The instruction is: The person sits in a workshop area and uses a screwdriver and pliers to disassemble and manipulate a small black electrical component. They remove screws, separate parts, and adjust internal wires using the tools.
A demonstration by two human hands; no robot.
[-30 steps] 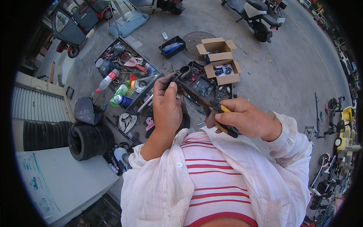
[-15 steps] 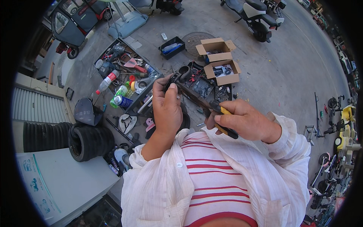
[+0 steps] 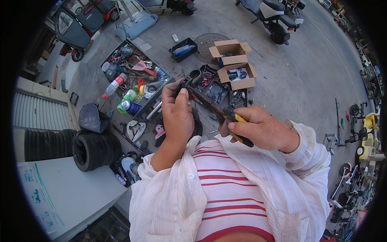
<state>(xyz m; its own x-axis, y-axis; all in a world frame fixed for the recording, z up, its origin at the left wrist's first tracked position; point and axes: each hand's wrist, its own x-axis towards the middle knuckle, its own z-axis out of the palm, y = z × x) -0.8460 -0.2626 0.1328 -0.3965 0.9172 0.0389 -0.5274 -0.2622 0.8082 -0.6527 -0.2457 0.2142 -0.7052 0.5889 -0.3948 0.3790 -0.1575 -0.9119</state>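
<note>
My left hand (image 3: 178, 109) is closed, thumb uppermost, around a dark, long metal part (image 3: 207, 103) with a round collar at its far end. What kind of part this is, I cannot make out. In my right hand (image 3: 264, 128) is a pair of pliers with black and yellow handles (image 3: 240, 118); the fingers wrap the grips. The plier jaws meet the near end of the metal part, but whether they bite on it is hidden. Both hands are in front of my striped shirt, above the ground.
A tray of tools and bottles (image 3: 105, 67) lies at the left, near a red-labelled bottle (image 3: 114, 86) and a spray can (image 3: 131, 106). Open cardboard boxes (image 3: 244, 84) stand ahead, beside a black bin (image 3: 174, 56). Stacked tyres (image 3: 100, 151) are left of me; a parked scooter (image 3: 278, 30) is far right.
Hardly anything differs: my left hand has shifted very slightly, and both hands keep their grip on the metal part and the pliers.
</note>
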